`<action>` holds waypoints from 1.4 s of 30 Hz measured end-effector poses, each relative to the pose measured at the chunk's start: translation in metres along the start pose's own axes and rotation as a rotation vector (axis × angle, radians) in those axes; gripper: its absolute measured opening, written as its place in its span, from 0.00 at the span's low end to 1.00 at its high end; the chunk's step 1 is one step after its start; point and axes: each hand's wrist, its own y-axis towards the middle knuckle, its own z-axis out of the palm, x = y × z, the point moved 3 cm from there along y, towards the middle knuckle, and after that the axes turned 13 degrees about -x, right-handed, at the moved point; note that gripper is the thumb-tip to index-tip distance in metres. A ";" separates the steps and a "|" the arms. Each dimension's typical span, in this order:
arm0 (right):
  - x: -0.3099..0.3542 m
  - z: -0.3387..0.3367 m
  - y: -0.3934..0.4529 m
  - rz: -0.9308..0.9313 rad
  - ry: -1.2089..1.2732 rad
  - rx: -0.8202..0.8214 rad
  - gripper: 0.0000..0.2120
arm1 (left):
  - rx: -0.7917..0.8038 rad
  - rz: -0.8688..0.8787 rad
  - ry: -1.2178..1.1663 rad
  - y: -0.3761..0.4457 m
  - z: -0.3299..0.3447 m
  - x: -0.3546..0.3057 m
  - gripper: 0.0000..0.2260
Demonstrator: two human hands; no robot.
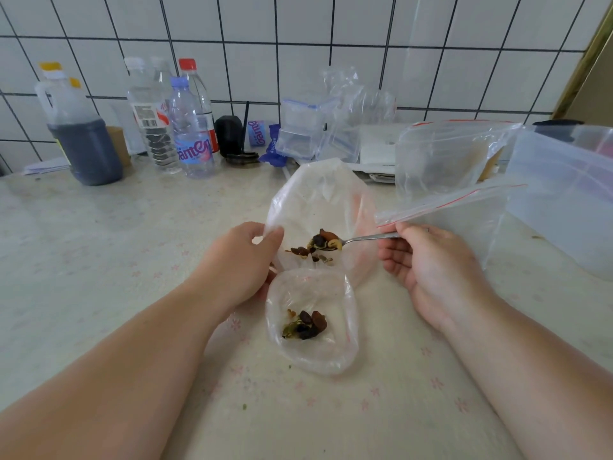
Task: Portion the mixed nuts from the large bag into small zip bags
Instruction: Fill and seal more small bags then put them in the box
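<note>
- Nuts (326, 242) ride on our spoon (361, 239), held inside the mouth of the large bag (311, 200) on the counter (99, 260).
- Our right hand (431, 270) pinches the spoon handle, fingers curled round it.
- Our left hand (245, 263) grips the large bag's rim, thumb and fingers closed on the plastic.
- Just nearer us lies a small bag (335, 293), open, with a few nuts at its bottom.
- Bottles (189, 127) and more zip bags (441, 154) stand by the tiled wall.
</note>
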 end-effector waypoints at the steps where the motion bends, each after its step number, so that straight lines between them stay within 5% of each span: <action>1: 0.000 0.000 0.000 0.001 -0.002 0.004 0.13 | 0.011 -0.024 -0.003 -0.001 0.000 -0.001 0.17; 12: 0.008 0.001 -0.001 0.056 0.094 0.043 0.13 | 0.012 0.005 -0.003 0.003 0.001 0.001 0.08; 20: 0.019 0.003 -0.013 0.064 0.123 0.193 0.23 | -0.003 0.024 0.024 0.002 0.001 0.001 0.08; 31: 0.024 0.003 -0.038 -0.477 -0.241 0.565 0.13 | 0.015 -0.078 0.091 -0.002 -0.003 -0.002 0.20; 37: 0.031 -0.006 -0.027 -0.431 -0.028 0.305 0.15 | 0.074 -0.077 -0.023 -0.002 -0.004 -0.002 0.09; 42: 0.030 -0.009 -0.021 -0.531 -0.126 0.073 0.14 | 0.065 -0.073 -0.080 -0.001 -0.002 -0.002 0.03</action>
